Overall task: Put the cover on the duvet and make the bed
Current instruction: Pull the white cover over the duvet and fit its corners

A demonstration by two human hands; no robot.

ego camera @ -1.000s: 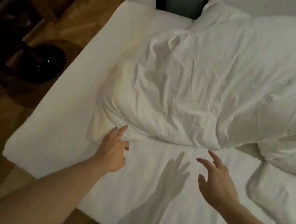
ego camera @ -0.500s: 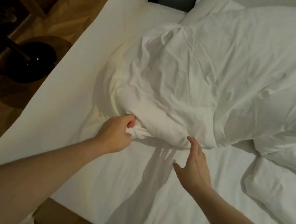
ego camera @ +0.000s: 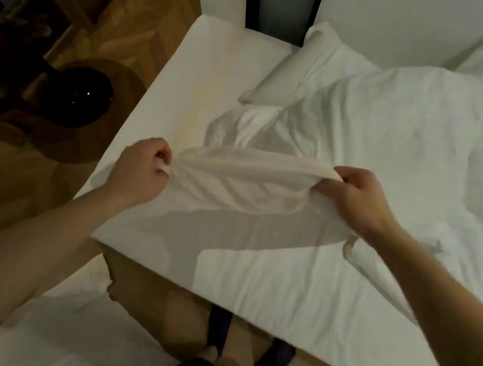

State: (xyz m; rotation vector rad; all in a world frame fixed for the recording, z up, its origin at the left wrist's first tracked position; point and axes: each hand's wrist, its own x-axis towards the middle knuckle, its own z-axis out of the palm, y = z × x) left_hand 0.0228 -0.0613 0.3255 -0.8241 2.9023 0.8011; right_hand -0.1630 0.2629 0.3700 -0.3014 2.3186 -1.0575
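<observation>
A white duvet in its cover [ego camera: 388,132] lies crumpled across the bed [ego camera: 269,275], which has a white sheet. My left hand [ego camera: 142,169] grips one end of the cover's near edge, bunched in its curled fingers. My right hand [ego camera: 355,197] pinches the same edge further right. The stretch of fabric [ego camera: 250,172] between both hands is lifted off the mattress and pulled taut, casting a shadow on the sheet. The rest of the duvet trails away to the upper right.
A white pillow [ego camera: 309,67] lies at the head of the bed. More white fabric [ego camera: 70,328] lies on the floor at lower left. A dark round object [ego camera: 76,97] sits on the wooden floor left of the bed. My feet [ego camera: 217,347] stand at the bed's foot.
My right hand has closed on the cover's edge. Both hands have lifted that edge off the mattress and stretched it between them, and the view has pulled back toward the foot of the bed.
</observation>
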